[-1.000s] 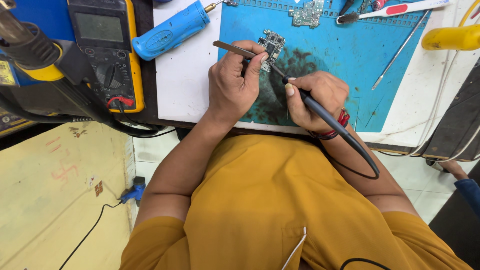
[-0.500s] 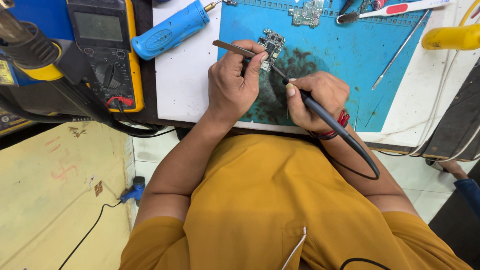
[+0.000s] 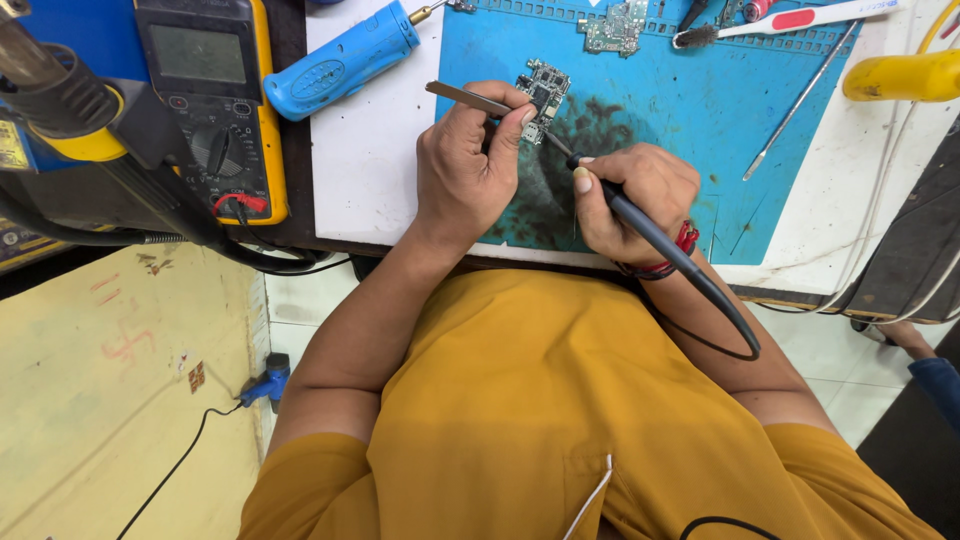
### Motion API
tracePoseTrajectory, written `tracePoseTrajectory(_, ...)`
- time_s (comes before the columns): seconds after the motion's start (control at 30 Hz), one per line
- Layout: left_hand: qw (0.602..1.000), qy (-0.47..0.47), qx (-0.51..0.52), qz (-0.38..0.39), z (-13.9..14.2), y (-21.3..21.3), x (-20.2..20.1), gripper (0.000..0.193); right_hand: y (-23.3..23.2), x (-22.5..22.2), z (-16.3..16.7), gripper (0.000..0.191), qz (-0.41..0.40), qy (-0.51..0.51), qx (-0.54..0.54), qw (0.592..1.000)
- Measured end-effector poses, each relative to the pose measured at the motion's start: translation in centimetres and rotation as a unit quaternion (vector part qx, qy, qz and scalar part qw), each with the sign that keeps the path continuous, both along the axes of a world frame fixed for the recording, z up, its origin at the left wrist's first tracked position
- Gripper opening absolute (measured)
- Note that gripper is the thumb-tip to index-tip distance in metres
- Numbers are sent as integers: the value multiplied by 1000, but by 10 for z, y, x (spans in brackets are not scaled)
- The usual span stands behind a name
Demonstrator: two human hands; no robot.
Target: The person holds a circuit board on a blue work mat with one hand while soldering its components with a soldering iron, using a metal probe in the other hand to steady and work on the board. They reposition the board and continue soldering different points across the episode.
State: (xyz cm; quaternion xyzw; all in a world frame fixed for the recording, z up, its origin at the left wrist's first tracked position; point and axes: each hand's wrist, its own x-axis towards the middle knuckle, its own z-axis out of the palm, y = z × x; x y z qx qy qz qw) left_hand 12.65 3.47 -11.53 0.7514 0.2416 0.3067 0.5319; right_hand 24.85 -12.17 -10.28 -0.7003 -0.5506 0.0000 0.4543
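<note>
- Blue work mat point(image 3: 700, 110), upper centre of the frame: one, stained dark beneath the hands.
- Multimeter point(image 3: 210, 100), upper left: one; blue handled tool point(image 3: 340, 60) beside it.
- Right hand point(image 3: 635, 195): fingers clamped on one soldering iron point(image 3: 650, 235), tip at the board.
- Left hand point(image 3: 470, 165): fingers pinched on one pair of tweezers point(image 3: 465, 97).
- Circuit boards: two; the small one point(image 3: 540, 95), upper centre, seems mid-soldering. Next calls for a steady tip.

The left hand point(image 3: 470, 170) hides the tweezers' point(image 3: 468, 97) tips and part of the small circuit board point(image 3: 543, 92), whose parts are too small to tell, while the top edge cuts off a second circuit board point(image 3: 612, 28) and the multimeter point(image 3: 212, 100).
</note>
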Motion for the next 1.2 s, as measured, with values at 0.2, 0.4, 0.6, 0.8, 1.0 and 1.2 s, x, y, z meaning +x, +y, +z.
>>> tracePoseTrajectory(0.2, 1000, -4, 2, 0, 0, 0, 0, 7, 1, 0, 1, 10, -1, -5, -2, 1000)
tracePoseTrajectory(0.4, 1000, 2, -4, -2, 1, 0, 0, 7, 0, 0, 0, 10, -6, -1, -4, 1000)
tracePoseTrajectory(0.6, 1000, 3, 0, 2, 1, 0, 0, 7, 0, 0, -1, 10, -8, -1, -1, 1000)
tracePoseTrajectory(0.8, 1000, -1, -5, 1, 0, 0, 0, 7, -1, -1, -1, 11, -17, 5, -3, 1000)
tracePoseTrajectory(1.0, 1000, -3, -3, 4, 0, 0, 0, 7, -1, -1, 0, 10, -14, 4, -4, 1000)
tracePoseTrajectory(1.2, 1000, 2, -2, 4, 1, 0, 0, 7, 0, 0, 1, 10, -3, -6, -10, 1000)
